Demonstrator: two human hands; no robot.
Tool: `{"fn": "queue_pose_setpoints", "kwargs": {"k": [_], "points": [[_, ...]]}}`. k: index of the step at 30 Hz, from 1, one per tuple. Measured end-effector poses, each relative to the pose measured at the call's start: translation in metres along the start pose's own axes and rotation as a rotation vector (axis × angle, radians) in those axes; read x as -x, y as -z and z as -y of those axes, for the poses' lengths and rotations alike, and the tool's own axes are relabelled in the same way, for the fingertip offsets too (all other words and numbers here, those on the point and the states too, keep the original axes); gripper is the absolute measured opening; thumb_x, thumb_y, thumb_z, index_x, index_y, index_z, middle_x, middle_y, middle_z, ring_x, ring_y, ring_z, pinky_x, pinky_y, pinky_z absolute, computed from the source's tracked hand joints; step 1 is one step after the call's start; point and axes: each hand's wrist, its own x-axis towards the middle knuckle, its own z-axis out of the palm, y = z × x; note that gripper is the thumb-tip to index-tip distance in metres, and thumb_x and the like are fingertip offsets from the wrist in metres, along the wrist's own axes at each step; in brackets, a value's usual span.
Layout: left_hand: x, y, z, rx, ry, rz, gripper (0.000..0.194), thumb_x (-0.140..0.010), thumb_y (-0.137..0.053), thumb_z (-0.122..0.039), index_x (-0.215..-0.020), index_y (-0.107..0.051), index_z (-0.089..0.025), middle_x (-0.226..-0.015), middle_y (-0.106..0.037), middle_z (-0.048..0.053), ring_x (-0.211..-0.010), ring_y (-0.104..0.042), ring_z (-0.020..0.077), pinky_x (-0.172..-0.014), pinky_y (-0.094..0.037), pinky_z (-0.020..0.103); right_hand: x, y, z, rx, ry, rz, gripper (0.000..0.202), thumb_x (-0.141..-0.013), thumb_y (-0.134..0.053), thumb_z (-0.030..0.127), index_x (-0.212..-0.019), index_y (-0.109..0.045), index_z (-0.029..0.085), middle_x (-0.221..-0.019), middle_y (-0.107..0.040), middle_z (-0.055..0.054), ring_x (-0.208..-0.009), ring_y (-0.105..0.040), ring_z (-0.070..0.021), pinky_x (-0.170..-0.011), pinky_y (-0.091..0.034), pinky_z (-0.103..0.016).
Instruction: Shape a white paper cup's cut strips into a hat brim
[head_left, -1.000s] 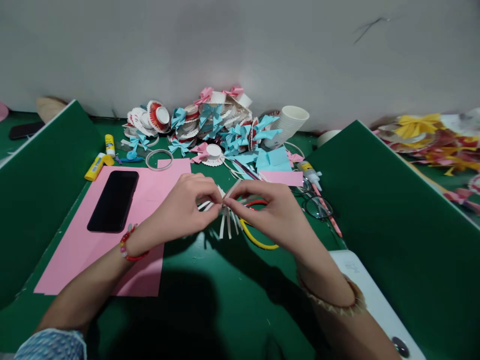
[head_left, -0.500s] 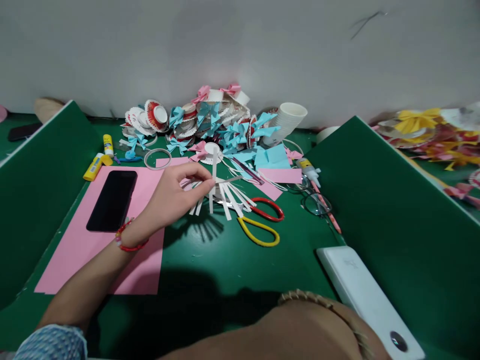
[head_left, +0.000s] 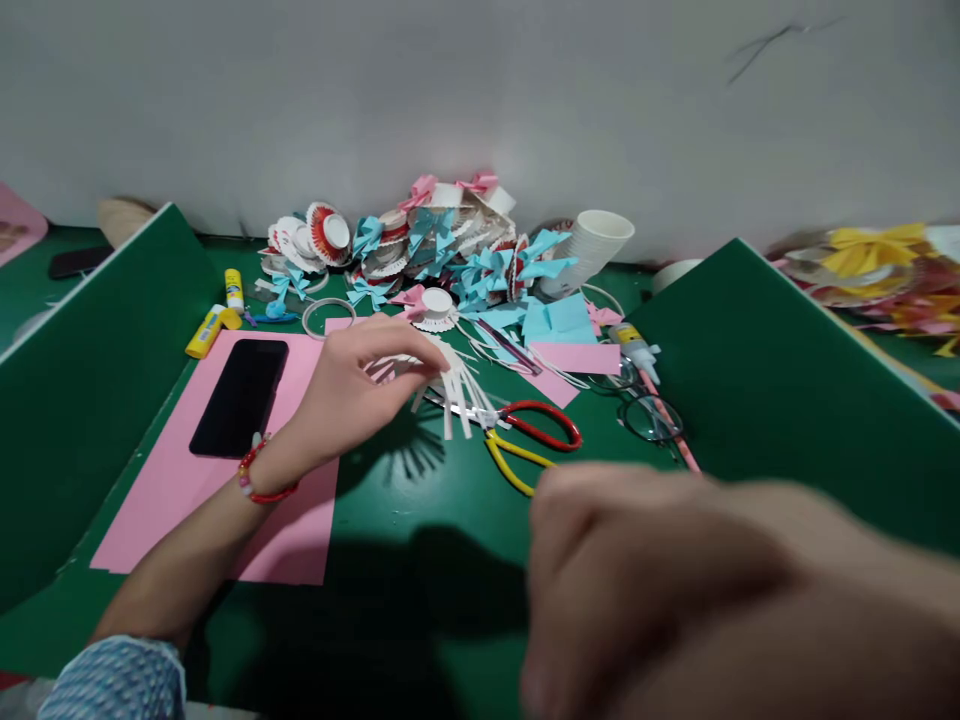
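My left hand [head_left: 367,385], with a red bead bracelet on the wrist, pinches a white paper piece [head_left: 459,385] cut into thin strips that fan out and hang down. Just below and behind it lie scissors [head_left: 541,424] with one red and one yellow handle, blades partly hidden by the strips. My right hand [head_left: 607,570] is large and blurred in the near right foreground, over the green table and in front of the yellow handle. Its fingers are smeared, and what they hold, if anything, does not show.
Pink sheets [head_left: 300,530] carry a black phone [head_left: 238,398]. Yellow glue sticks [head_left: 214,330] stand and lie at left. Paper bows and discs [head_left: 450,250], white cups [head_left: 596,245] and glasses [head_left: 651,418] lie behind. Green dividers [head_left: 795,390] flank the table [head_left: 390,610].
My right hand has risen into view from the lower edge, where only the forearm showed. The white strips have turned and droop more. The view has shifted slightly, and the white device is now hidden.
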Motion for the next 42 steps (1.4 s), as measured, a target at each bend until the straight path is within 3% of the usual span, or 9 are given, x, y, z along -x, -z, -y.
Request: {"fn": "queue_pose_setpoints", "kwargs": {"k": [3, 8, 16, 21, 25, 31, 34, 37, 42], "points": [[0.0, 0.002, -0.001, -0.101, -0.193, 0.075, 0.016, -0.076, -0.058, -0.007, -0.069, -0.067, -0.019, -0.07, -0.067, 0.001, -0.072, -0.06, 0.0133, -0.073, -0.049, 0.031, -0.044, 0.02, -0.004, 0.192, -0.045, -0.296, 0.022, -0.089, -0.047, 0.019, -0.085, -0.067, 0.029, -0.074, -0.068, 0.0, -0.072, -0.064, -0.0167, -0.067, -0.052, -0.033], [0.001, 0.004, 0.002, -0.244, -0.509, 0.144, 0.016, -0.08, -0.058, -0.008, -0.078, -0.066, -0.022, -0.078, -0.067, 0.001, -0.076, -0.059, 0.0125, -0.083, -0.048, 0.035, -0.059, 0.014, -0.044, 0.284, -0.004, 0.0, 0.01, -0.084, -0.058, 0.022, -0.088, -0.067, 0.023, -0.095, -0.069, -0.004, -0.092, -0.061, -0.0192, -0.082, -0.048, -0.036], [0.006, 0.007, 0.001, -0.259, -0.656, 0.232, 0.012, -0.08, -0.059, -0.008, -0.083, -0.064, -0.018, -0.081, -0.068, 0.004, -0.082, -0.061, 0.0134, -0.085, -0.051, 0.032, -0.057, 0.012, -0.05, 0.266, 0.109, 0.045, 0.006, -0.082, -0.061, 0.02, -0.076, -0.064, 0.021, -0.096, -0.068, -0.005, -0.092, -0.057, -0.02, -0.084, -0.042, -0.038], [0.008, 0.009, -0.003, -0.286, -0.559, 0.195, 0.014, -0.081, -0.06, -0.013, -0.089, -0.063, -0.024, -0.092, -0.067, 0.001, -0.086, -0.061, 0.0122, -0.092, -0.049, 0.035, -0.057, 0.013, -0.046, 0.114, 0.099, 0.122, 0.006, -0.082, -0.061, 0.017, -0.077, -0.062, 0.02, -0.081, -0.068, -0.001, -0.079, -0.059, -0.0152, -0.077, -0.043, -0.033], [0.003, 0.01, 0.007, -0.355, -0.487, 0.043, 0.012, -0.075, -0.068, -0.032, -0.085, -0.062, -0.03, -0.098, -0.063, 0.0, -0.09, -0.06, 0.0156, -0.097, -0.045, 0.042, -0.057, 0.006, -0.046, -0.097, -0.027, 0.023, 0.007, -0.08, -0.063, 0.016, -0.076, -0.063, 0.021, -0.08, -0.069, -0.001, -0.08, -0.062, -0.0139, -0.076, -0.047, -0.03], [0.004, -0.004, 0.021, -0.157, -0.223, -0.192, 0.066, -0.059, -0.077, -0.048, -0.115, -0.049, -0.027, -0.12, -0.049, 0.007, -0.11, -0.051, 0.0243, -0.092, -0.047, 0.042, -0.059, -0.004, -0.05, -0.421, -0.264, -0.129, 0.007, -0.077, -0.067, 0.022, -0.07, -0.066, 0.021, -0.078, -0.068, -0.001, -0.079, -0.063, -0.0128, -0.072, -0.05, -0.026], [0.006, -0.01, 0.017, 0.113, 0.008, -0.108, 0.073, -0.058, -0.078, -0.047, -0.12, -0.043, -0.027, -0.124, -0.046, 0.008, -0.11, -0.053, 0.0242, -0.086, -0.05, 0.038, -0.058, -0.006, -0.052, -0.557, -0.338, -0.146, 0.007, -0.075, -0.069, 0.026, -0.069, -0.067, 0.022, -0.079, -0.068, 0.0, -0.079, -0.063, -0.0121, -0.07, -0.051, -0.025], [0.006, -0.013, 0.013, 0.305, 0.293, 0.073, 0.054, -0.067, -0.072, -0.045, -0.11, -0.049, -0.022, -0.113, -0.055, 0.007, -0.1, -0.058, 0.0219, -0.079, -0.051, 0.033, -0.056, -0.007, -0.055, -0.665, -0.399, -0.141, 0.01, -0.073, -0.07, 0.031, -0.069, -0.068, 0.022, -0.081, -0.068, 0.0, -0.078, -0.062, -0.0116, -0.072, -0.05, -0.025], [0.004, -0.016, 0.013, 0.37, 0.332, 0.028, 0.047, -0.063, -0.074, -0.045, -0.096, -0.057, -0.018, -0.105, -0.061, 0.007, -0.087, -0.062, 0.0192, -0.068, -0.05, 0.027, -0.055, -0.012, -0.06, -0.797, -0.469, -0.087, 0.014, -0.072, -0.071, 0.032, -0.065, -0.065, 0.021, -0.066, -0.062, 0.003, -0.065, -0.058, -0.0097, -0.067, -0.05, -0.025]]}}
